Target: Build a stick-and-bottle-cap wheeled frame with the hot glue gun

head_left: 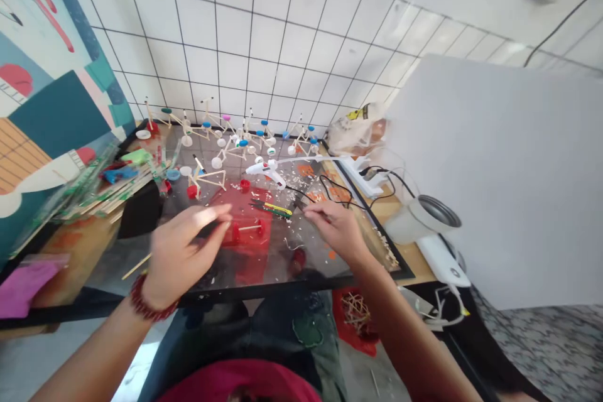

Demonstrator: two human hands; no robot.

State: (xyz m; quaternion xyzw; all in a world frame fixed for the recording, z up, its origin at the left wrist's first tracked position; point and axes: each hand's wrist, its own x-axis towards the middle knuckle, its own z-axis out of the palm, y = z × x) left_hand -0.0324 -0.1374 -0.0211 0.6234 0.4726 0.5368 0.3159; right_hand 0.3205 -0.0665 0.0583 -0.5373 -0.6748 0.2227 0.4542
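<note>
My left hand [188, 251], blurred and wearing a red bracelet, is closed in a pinch above the dark tabletop; what it holds, if anything, is hard to make out. My right hand [336, 232] pinches close to a small dark piece [299, 203] that I cannot identify. Between the hands, two red bottle caps joined by a wooden stick [249, 227] lie on a red translucent sheet [252, 267]. A yellow and green cutter [273, 208] rests behind them. Farther back are a loose red cap [245, 184] and a white glue gun [267, 171] with a black cord.
Several stick-and-cap models [235, 138] stand along the back by the white gridded wall. Bundled sticks in plastic [113, 185] and a pink packet [31, 286] lie at left. At right are a power strip [365, 177] and a white pot-like container [419, 220]. Scraps litter the tabletop.
</note>
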